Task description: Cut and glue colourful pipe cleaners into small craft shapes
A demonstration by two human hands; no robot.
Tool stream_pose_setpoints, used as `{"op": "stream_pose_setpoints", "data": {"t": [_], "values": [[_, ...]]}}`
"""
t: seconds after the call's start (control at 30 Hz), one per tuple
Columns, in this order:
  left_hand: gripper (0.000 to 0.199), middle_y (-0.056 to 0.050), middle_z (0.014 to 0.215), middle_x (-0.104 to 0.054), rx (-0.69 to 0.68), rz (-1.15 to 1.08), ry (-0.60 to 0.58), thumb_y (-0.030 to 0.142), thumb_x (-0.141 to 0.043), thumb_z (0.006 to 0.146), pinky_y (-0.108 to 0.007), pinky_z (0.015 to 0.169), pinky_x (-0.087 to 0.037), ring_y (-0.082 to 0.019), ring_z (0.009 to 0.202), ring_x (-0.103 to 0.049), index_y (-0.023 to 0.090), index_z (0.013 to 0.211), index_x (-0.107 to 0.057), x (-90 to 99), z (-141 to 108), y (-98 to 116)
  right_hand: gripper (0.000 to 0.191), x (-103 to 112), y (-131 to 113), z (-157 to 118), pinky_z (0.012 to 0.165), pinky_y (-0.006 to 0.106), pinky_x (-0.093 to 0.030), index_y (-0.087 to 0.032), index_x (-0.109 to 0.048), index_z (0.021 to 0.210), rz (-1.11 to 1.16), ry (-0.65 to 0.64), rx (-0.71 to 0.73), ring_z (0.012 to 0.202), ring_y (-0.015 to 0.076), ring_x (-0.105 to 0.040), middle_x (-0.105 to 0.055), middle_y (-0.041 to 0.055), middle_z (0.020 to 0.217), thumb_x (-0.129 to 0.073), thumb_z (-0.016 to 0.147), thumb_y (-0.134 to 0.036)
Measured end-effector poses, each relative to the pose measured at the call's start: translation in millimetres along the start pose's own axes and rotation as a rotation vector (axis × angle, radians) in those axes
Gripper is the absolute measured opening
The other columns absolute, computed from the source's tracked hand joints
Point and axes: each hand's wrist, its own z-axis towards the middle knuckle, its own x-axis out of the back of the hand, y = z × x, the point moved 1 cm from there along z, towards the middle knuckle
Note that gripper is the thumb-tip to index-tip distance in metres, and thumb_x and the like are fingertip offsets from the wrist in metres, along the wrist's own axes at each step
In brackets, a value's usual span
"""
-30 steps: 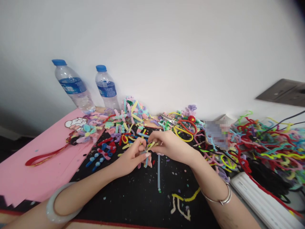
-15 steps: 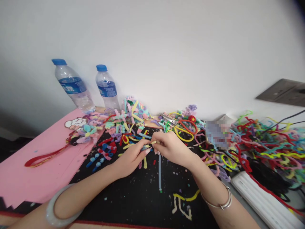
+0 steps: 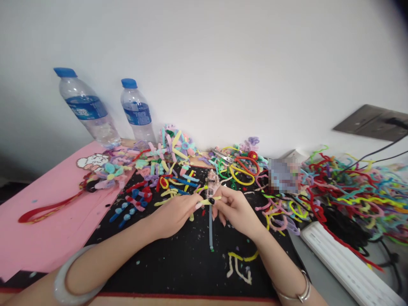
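Left hand [image 3: 178, 212] and right hand [image 3: 234, 208], center of frame: each pinching one end of yellow stem [image 3: 207, 201], held above black mat [image 3: 159, 259]. Blue stick [image 3: 211, 227] just below. Two bottles [image 3: 137, 111], upper left.

Stem [image 3: 206, 202], one: pale yellow, slim, short in its visible part, with a soft-looking surface. Black piece [image 3: 211, 200], one: small, dark, roundish, set against the stem along its visible length; material and means of joining too small to tell. Pose: stem roughly level, running crosswise, its right end angled slightly upward. Place: raised over the black mat [image 3: 178, 263], between the fingertips of the left hand [image 3: 168, 214] and right hand [image 3: 237, 212], crossing above the translucent blue-grey stick [image 3: 211, 229]. State: pinched at both sides; black piece exposed in the middle; stem's left end hidden by fingers.
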Motion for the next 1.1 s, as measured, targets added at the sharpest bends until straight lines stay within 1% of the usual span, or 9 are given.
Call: {"op": "stream_pose_setpoints", "data": {"t": [0.07,0.13,0.33,0.5,0.67,0.83,0.87,1.0,1.1], "values": [[0.021,0.002,0.071,-0.053,0.026,-0.053,0.013,0.027,-0.028,0.097,-0.026,0.062,-0.035,-0.016,0.064,-0.051,0.022,0.092,-0.048,-0.7,0,0,0.013,-3,5,-2,0.035,0.016,-0.029,-0.020,-0.044,0.076,0.083,0.039,-0.031,0.032,0.0056,-0.043,-0.062,-0.0050,0.056,-0.051,0.085,-0.026],[0.021,0.002,0.072,-0.054,0.050,-0.115,0.036,0.028,-0.029,0.097,-0.025,0.063,-0.036,-0.015,0.064,-0.052,0.022,0.090,-0.048,-1.5,0,-1,0.016,-6,8,-4,0.033,0.016,-0.028,-0.020,-0.044,0.076,0.143,0.079,-0.039,0.030,0.0056,-0.043,-0.063,-0.0042,0.056,-0.054,0.084,-0.030],[0.023,0.003,0.069,-0.057,0.075,-0.237,0.097,0.028,-0.034,0.096,-0.022,0.061,-0.037,-0.012,0.060,-0.054,0.020,0.083,-0.051,-1.5,1,-1,0.021,-13,15,-7,0.034,0.017,-0.032,-0.019,-0.047,0.075,0.238,0.175,-0.015,0.032,0.0065,-0.048,-0.067,-0.0019,0.059,-0.059,0.082,-0.035],[0.027,0.006,0.055,-0.052,0.120,-0.256,0.132,0.033,-0.036,0.096,-0.022,0.058,-0.037,-0.011,0.052,-0.052,0.019,0.079,-0.051,1.6,1,0,0.020,-17,22,-7,0.039,0.020,-0.039,-0.019,-0.051,0.075,0.193,0.244,0.030,0.038,0.0083,-0.053,-0.066,-0.0017,0.061,-0.065,0.078,-0.034],[0.027,0.005,0.056,-0.053,0.154,-0.337,0.146,0.036,-0.040,0.095,-0.022,0.057,-0.037,-0.011,0.052,-0.052,0.018,0.079,-0.052,1.4,0,1,0.020,-20,25,-7,0.044,0.023,-0.043,-0.021,-0.053,0.076,0.136,0.258,0.039,0.043,0.0123,-0.056,-0.057,-0.0054,0.050,-0.067,0.077,-0.035],[0.029,0.006,0.054,-0.051,0.181,-0.468,0.189,0.037,-0.041,0.094,-0.022,0.056,-0.039,-0.010,0.049,-0.050,0.018,0.074,-0.049,0.8,0,2,0.022,-24,24,-7,0.051,0.025,-0.049,-0.020,-0.055,0.080,0.213,0.194,0.042,0.055,0.0142,-0.065,-0.069,0.0014,0.072,-0.069,0.075,-0.037],[0.029,0.006,0.055,-0.051,0.181,-0.487,0.200,0.036,-0.042,0.094,-0.022,0.057,-0.039,-0.010,0.050,-0.050,0.018,0.073,-0.048,0.8,0,3,0.023,-24,25,-7,0.050,0.025,-0.049,-0.020,-0.055,0.080,0.211,0.200,0.041,0.055,0.0145,-0.065,-0.068,0.0014,0.072,-0.068,0.076,-0.038],[0.029,0.005,0.057,-0.052,0.187,-0.525,0.230,0.036,-0.043,0.093,-0.022,0.056,-0.040,-0.010,0.051,-0.051,0.018,0.071,-0.048,0.3,-1,5,0.023,-26,27,-9,0.045,0.024,-0.047,-0.020,-0.055,0.077,0.154,0.259,0.038,0.048,0.0138,-0.062,-0.064,-0.0013,0.058,-0.065,0.079,-0.040],[0.029,0.005,0.057,-0.052,0.198,-0.509,0.245,0.036,-0.043,0.093,-0.022,0.056,-0.040,-0.010,0.051,-0.051,0.018,0.070,-0.048,0.0,-1,6,0.019,-25,27,-12,0.043,0.024,-0.044,-0.020,-0.055,0.073,-0.015,0.321,0.105,0.043,0.0120,-0.056,-0.064,-0.0001,0.058,-0.061,0.082,-0.036]]}}
